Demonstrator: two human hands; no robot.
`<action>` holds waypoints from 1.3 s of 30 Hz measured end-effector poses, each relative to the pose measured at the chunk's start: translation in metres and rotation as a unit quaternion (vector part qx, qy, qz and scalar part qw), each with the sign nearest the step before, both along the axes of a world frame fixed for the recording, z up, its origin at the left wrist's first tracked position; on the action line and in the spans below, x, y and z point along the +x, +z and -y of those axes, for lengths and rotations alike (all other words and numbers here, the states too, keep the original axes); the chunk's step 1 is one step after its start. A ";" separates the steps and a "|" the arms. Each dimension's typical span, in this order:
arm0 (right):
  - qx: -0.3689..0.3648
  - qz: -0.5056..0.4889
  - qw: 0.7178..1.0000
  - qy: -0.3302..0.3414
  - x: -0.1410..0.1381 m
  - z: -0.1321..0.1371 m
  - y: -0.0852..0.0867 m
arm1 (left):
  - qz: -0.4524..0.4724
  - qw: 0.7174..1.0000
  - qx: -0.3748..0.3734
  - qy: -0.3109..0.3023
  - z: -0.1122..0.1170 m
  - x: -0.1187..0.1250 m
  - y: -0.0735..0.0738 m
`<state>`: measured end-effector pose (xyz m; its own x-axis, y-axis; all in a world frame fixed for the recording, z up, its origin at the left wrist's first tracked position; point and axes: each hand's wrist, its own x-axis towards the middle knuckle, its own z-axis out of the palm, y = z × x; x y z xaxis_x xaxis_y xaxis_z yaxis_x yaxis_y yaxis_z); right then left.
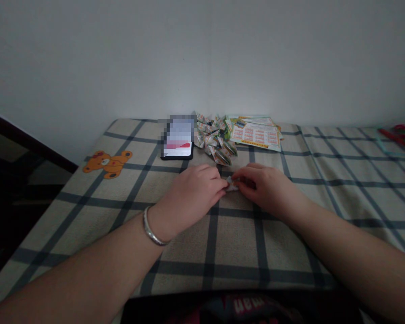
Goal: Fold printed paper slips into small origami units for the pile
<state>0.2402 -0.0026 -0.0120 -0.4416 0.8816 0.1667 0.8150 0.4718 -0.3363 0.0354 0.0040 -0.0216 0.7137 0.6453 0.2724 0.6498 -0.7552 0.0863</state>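
Between my two hands is a small folded piece of paper (pixel 232 184), whitish with some orange print. My left hand (pixel 197 189) pinches its left end, while my right hand (pixel 263 183) pinches the right end with thumb and forefinger. Most of the paper is covered by my fingers. Just beyond it lie several folded paper pieces (pixel 220 155) in a loose heap, printed in green, white and orange. Flat printed sheets (pixel 255 135) are stacked to the right of that heap.
A phone (pixel 178 137) with a lit, partly blurred screen lies left of the heap. The checked tablecloth (pixel 175 265) covers the surface up to the wall (pixel 202 58). An orange teddy bear picture (pixel 108 164) is at the left. Red and green items (pixel 403 137) lie far right.
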 end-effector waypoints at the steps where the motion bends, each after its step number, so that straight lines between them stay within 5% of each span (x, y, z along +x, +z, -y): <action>1: 0.002 0.000 1.000 0.006 0.000 0.001 0.001 | 0.000 1.000 -0.002 0.001 0.000 0.000 0.000; 15: 0.003 0.094 0.995 -0.023 -0.004 0.010 0.007 | 0.062 0.996 -0.057 0.006 -0.008 0.003 -0.008; 24: -0.037 0.006 0.999 0.018 0.004 -0.001 0.002 | 0.099 0.992 -0.080 -0.015 -0.009 0.001 -0.011; 30: -0.027 0.006 1.000 -0.003 0.004 -0.008 -0.001 | 0.146 0.985 -0.086 0.025 -0.009 0.003 -0.014; 39: -0.179 -0.114 0.976 -0.035 0.011 -0.023 -0.012 | 0.163 0.981 -0.106 -0.002 -0.015 0.001 -0.016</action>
<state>0.2514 0.0203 -0.0243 -0.3647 0.9284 -0.0711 0.7256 0.2355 -0.6465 0.0365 0.0190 -0.0376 0.6134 0.7093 0.3473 0.5583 -0.7005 0.4445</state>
